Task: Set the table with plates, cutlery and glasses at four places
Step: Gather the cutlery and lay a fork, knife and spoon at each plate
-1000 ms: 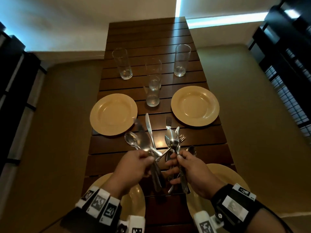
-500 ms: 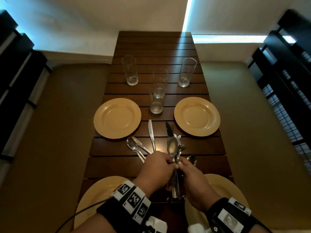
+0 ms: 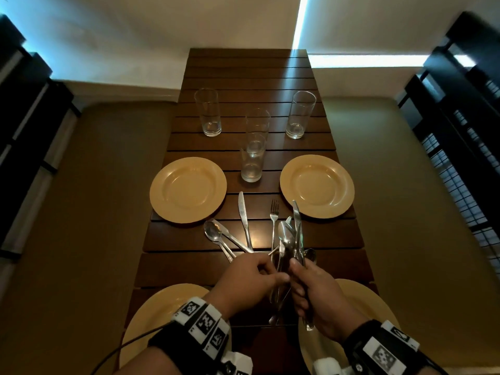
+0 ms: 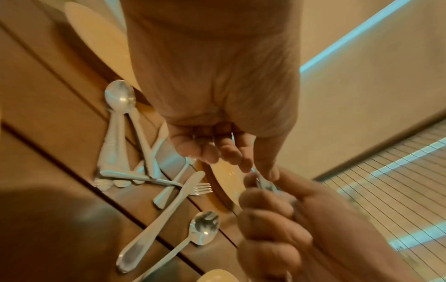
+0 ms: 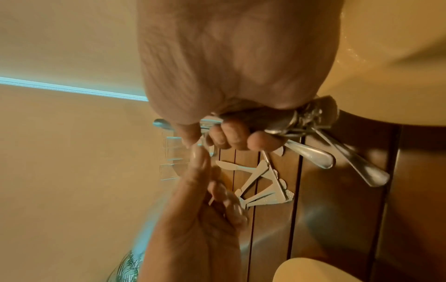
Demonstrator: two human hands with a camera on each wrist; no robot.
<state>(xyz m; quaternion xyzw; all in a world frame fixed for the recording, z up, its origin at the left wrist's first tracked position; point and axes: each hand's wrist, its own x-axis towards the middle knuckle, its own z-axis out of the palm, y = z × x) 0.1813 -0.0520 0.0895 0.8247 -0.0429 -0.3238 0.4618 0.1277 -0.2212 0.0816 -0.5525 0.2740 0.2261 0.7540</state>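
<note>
Gripping a bundle of cutlery [image 3: 293, 239] upright in a fist, the right hand [image 3: 316, 296] hovers over the slatted wooden table [image 3: 243, 77], handles poking out below the palm and a knife tip and spoon bowls fanning up above it. Right beside it, the left hand [image 3: 247, 280] has its fingers curled, thumb and forefinger meeting at a piece in that bundle; which piece, the blur hides. Loose on the table just ahead lie a spoon [image 3: 213, 234], a knife [image 3: 243, 220] and a fork [image 3: 274, 217], handles crossing near the left knuckles. Two yellow far plates [image 3: 188, 189] flank them, two near plates [image 3: 151, 318] sit under the wrists. Four tall glasses [image 3: 253, 158] stand beyond, two of them in line down the middle, well apart from the hands. Dark shutters [image 3: 460, 109] frame both sides of the room.
</note>
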